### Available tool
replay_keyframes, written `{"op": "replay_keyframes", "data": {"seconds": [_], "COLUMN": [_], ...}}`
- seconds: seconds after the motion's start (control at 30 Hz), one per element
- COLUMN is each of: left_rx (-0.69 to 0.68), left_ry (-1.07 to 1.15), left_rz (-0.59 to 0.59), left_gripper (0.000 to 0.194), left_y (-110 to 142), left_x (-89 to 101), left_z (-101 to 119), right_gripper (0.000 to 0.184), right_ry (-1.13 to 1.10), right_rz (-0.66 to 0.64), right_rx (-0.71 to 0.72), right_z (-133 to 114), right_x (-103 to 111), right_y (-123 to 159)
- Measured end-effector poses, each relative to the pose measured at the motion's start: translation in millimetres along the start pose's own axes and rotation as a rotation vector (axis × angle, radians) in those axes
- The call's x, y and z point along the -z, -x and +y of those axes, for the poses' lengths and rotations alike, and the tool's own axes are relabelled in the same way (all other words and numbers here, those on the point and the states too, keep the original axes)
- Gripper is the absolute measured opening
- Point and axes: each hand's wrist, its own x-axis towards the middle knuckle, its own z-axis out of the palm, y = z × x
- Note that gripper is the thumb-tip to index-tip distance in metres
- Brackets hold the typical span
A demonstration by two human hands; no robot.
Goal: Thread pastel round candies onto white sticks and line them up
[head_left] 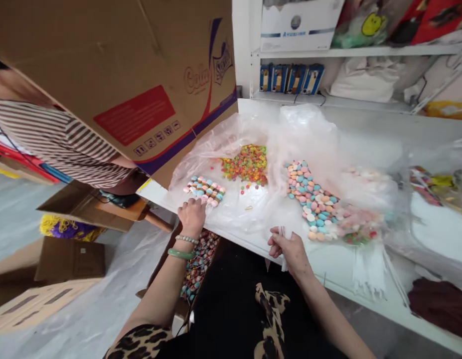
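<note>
Several short rows of pastel beads (208, 190) in pink, blue, white and brown lie side by side on the clear plastic sheet. My left hand (192, 218), with a bead bracelet and a green bangle, is closed at their near end; its fingertips are partly hidden. Over the table's front edge, my right hand (290, 248) is closed around thin white strips (282, 231) that stick out above and below the fingers. Small green, orange and red rings (247, 163) are heaped beyond the rows. Loose pastel oval beads (316, 199) spread beyond my right hand.
A tall cardboard box (159, 65) stands at the table's left. Below the edge, an open box holds many strung beads (201, 264). More white strips (367, 269) and dark cloth (440, 306) lie at right. A person in a striped shirt (59, 144) is behind the tall box.
</note>
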Motion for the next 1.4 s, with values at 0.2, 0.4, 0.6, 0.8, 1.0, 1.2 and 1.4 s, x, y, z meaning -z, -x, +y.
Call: {"op": "replay_keyframes", "data": {"seconds": [0.2,0.4,0.6,0.8,1.0,1.2,1.4], "left_rx": [-0.129,-0.036,0.100,0.121,-0.028,-0.776,-0.768], "left_ry": [1.057,1.452,1.515,1.617,1.569,1.069,0.677], "left_rz": [-0.664,-0.824,-0.782,-1.025,-1.066,-0.842,-0.360], "left_gripper": [0.030,0.031,0.032,0.032,0.026,0.025,0.048], "left_y": [82,100,68,44,43,37,-7], "left_x": [30.7,18.5,4.4,12.4,8.3,-37.3,-84.8], "left_z": [94,136,130,131,165,231,278], "right_gripper": [0.025,0.023,0.032,0.028,0.022,0.029,0.025], "right_ry": [0.099,0.134,0.050,0.132,0.032,-0.144,-0.185], "right_rz": [-0.312,-0.388,0.010,-0.017,0.141,0.552,0.455], "right_rx": [-0.077,-0.144,-0.046,0.011,-0.043,0.058,-0.034], "right_z": [0,-2,-14,-34,-29,-32,-7], "right_x": [-2,10,23,-6,13,75,82], "right_y": [4,-6,-26,-25,-37,-42,-37]}}
